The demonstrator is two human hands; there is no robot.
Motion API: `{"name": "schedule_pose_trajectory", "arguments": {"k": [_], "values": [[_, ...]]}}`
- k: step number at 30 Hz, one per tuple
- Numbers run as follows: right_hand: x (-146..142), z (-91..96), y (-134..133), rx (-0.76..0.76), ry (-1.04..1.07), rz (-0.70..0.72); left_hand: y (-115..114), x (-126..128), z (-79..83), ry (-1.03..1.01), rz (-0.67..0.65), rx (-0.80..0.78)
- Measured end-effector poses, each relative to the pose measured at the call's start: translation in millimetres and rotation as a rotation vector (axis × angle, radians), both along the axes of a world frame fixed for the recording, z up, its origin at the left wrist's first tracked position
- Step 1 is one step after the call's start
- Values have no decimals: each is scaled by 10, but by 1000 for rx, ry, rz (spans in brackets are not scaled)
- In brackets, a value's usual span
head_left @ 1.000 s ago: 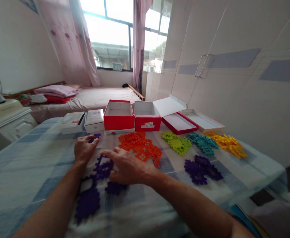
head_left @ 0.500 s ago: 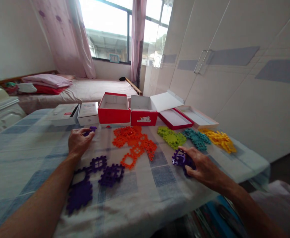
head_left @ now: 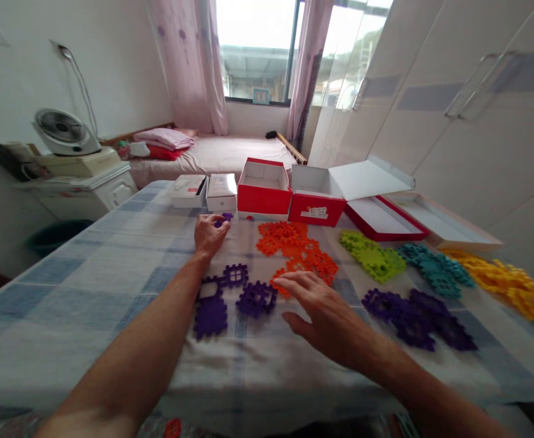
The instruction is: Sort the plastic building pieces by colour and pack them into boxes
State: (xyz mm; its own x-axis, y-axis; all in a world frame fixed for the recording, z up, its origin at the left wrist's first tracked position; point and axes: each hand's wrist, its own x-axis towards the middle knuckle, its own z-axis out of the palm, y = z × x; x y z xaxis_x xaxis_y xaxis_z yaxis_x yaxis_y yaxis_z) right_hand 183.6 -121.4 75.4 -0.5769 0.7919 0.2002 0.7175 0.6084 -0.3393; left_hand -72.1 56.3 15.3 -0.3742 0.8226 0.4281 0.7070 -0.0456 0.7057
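My left hand rests on the checked cloth with its fingers curled round a small purple piece near the boxes. My right hand hovers open, fingers stretched flat, just right of the linked purple grid pieces and touching nothing. A pile of orange pieces lies just beyond its fingertips. A second heap of purple pieces sits to the right of that hand.
Green, teal and yellow piles run along the right. Two red boxes and flat white boxes line the far side of the table. A fan, a bed and wardrobe doors surround it.
My right hand let go of the right purple heap and swung back left, open, to the linked purple pieces. My left hand stayed put. The view turned left.
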Motion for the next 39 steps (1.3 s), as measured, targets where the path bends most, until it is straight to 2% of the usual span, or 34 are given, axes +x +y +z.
{"name": "schedule_pose_trajectory", "arguments": {"k": [3,6,12,16,19,22,27,31,34,36,39], "values": [[-336,-59,183,-7,-52,23,1,-4,-3,-9,0,12],[-475,-102,293,-46,-123,-22,3,1,-8,-17,7,16],[-483,-122,294,-116,-132,-48,4,16,-7,-24,14,26],[-497,-51,346,-208,-37,27,12,2,3,-50,24,59],[-634,35,462,-232,21,37,14,-20,18,-72,54,95],[-832,64,604,-210,-33,5,15,-45,28,-85,70,123],[-983,-74,739,-191,-110,-2,30,-66,17,-98,90,132],[-898,-136,709,-166,104,-40,33,-65,13,-120,92,146],[-823,-105,641,-353,286,37,44,-80,12,-141,116,160],[-818,-88,584,-480,295,149,56,-100,7,-154,133,170],[-904,-91,520,-459,188,253,71,-131,-6,-156,137,185]]}}
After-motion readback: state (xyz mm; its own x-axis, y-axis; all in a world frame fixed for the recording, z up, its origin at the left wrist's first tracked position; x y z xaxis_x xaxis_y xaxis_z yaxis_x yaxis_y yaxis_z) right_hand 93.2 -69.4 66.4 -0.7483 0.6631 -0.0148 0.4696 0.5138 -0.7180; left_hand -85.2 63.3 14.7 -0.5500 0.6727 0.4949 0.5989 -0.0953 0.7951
